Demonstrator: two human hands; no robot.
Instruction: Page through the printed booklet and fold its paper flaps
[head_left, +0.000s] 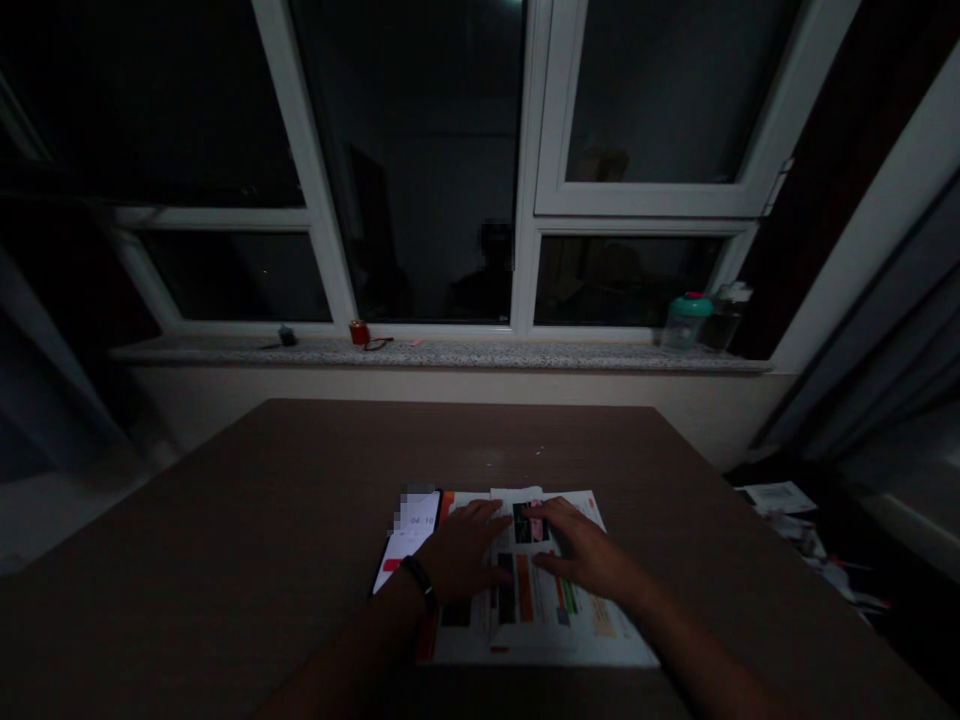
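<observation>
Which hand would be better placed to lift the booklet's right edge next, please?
Probably the right hand: it is over the right side of the booklet, while the left hand is farther across, beside the phone.

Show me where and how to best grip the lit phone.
I'd take the phone by its left long edge, coming from the left with fingers low. It lies flat and thin, screen up, on the table. That edge looks free, while the left hand and printed pages crowd the right.

Dark brown table | lit phone | printed pages beside it
</observation>
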